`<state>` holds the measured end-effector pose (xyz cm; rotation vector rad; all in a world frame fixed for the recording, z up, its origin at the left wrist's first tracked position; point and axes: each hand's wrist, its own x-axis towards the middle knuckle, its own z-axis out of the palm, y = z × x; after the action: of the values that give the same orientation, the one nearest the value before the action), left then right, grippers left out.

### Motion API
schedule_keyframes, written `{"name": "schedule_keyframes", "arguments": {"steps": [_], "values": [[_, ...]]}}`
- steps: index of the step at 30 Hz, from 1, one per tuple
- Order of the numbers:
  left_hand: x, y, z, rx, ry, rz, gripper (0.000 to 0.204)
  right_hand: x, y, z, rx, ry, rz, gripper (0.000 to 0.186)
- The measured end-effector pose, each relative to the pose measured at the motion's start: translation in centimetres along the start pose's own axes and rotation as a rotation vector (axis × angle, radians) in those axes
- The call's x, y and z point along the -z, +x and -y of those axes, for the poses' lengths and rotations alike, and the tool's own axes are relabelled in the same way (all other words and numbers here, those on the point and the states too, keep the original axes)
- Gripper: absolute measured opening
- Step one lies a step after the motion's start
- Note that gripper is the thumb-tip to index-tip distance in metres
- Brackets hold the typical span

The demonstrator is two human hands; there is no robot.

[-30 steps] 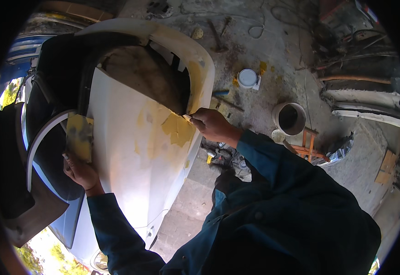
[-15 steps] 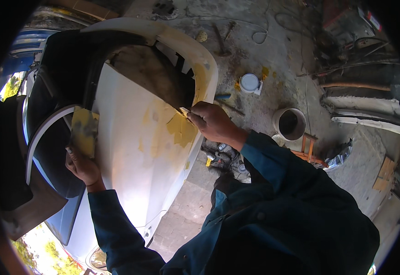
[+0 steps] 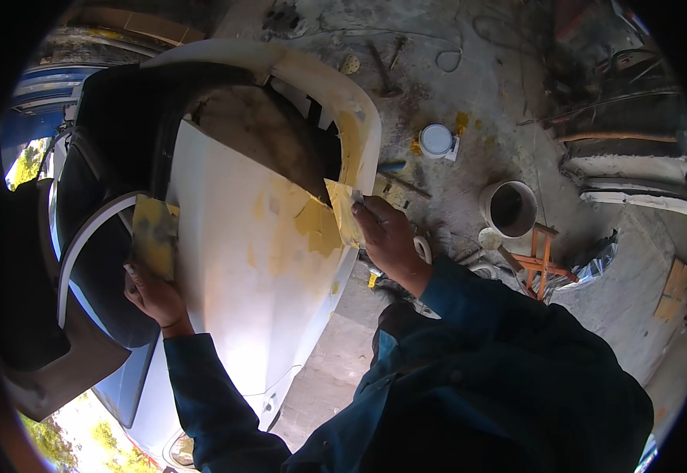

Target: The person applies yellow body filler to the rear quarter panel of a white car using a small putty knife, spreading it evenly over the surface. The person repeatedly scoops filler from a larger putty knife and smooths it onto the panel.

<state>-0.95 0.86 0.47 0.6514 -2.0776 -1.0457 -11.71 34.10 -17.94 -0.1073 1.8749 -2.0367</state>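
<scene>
The right hand (image 3: pixel 395 246) grips a thin yellow-smeared spreader (image 3: pixel 343 214) by its right-hand edge, thumb on top; the other fingers are mostly hidden behind. The left hand (image 3: pixel 158 299) pinches the near end of a flat mixing plate (image 3: pixel 155 236) smeared yellow and grey, its thumb along the left side and the remaining fingers out of sight underneath.

Half a second ago the spreader was nearly edge-on at the panel's right rim; now it has swung right and turned, so its broad coated face shows. The left hand and plate have hardly shifted against the panel. This suggests a break in the stroke, with paste left on the blade, though whether its left edge touches the bodywork I cannot tell.

Just left of the spreader, a yellow filler patch (image 3: pixel 316 227) lies on the white car panel (image 3: pixel 225 260), with fainter yellow smears farther left. Beyond the panel's far edge is a dark opening (image 3: pixel 257 130), bordered on the right by a yellow-stained body frame (image 3: pixel 351 130).

Farther right, on the concrete floor (image 3: pixel 430 94), stand a pale-lidded tin (image 3: pixel 436 140), an open bucket (image 3: pixel 528 206) and, nearer, an orange-brown wooden frame (image 3: pixel 544 264).
</scene>
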Motion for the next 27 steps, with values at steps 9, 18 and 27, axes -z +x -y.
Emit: {"name": "schedule_keyframes", "arguments": {"steps": [9, 18, 27], "values": [[-0.5, -0.2, -0.4, -0.011, -0.044, 0.063, 0.059, -5.9, -3.3, -2.7, -0.075, 0.048, -0.234, 0.027], [0.1, 0.4, -0.4, -0.098, -0.092, 0.251, 0.059, -10.2, -4.3, 0.3, 0.263, -0.04, -0.331, 0.032], [-1.2, 0.5, -0.4, -0.171, -0.179, 0.27, 0.059, -12.6, -8.2, 0.1, 0.452, -0.16, -0.332, 0.035]]}}
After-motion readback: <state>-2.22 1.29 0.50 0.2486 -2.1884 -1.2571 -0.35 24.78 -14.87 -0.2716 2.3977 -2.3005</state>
